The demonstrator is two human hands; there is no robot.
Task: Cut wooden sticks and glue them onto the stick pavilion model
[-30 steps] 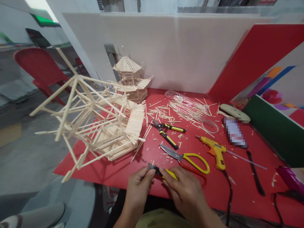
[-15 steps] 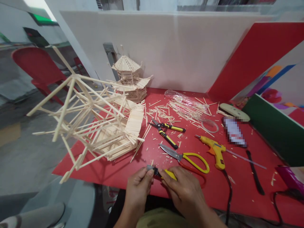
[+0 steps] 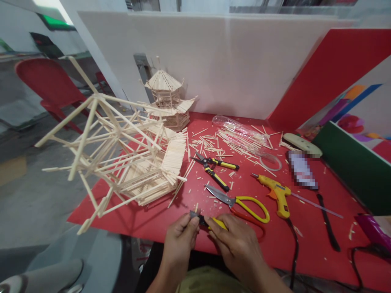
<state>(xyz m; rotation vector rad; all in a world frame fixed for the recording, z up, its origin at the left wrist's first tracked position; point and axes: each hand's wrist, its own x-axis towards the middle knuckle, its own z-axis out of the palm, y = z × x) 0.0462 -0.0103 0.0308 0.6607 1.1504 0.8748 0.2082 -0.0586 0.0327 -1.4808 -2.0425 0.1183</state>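
Observation:
My right hand is wrapped round the yellow handle of a tool that looks like pliers, with a black middle and a grey metal head. My left hand is closed in a pinch at that head, its thumb up against it. A short wooden stick pokes up from between the left fingers and the head; its lower end is hidden. Beyond the hands lie large scissors with one yellow and one red handle loop, and black-and-yellow pruning shears.
A large wooden-stick frame overhangs the left side of the red table. Behind it stands a small stick pagoda. Loose sticks with plastic wrap lie mid-table. A yellow glue gun with its cord lies right.
Both hands keep the same grip at nearly the same spot. The tool's head has tilted very slightly; the view has shifted a little.

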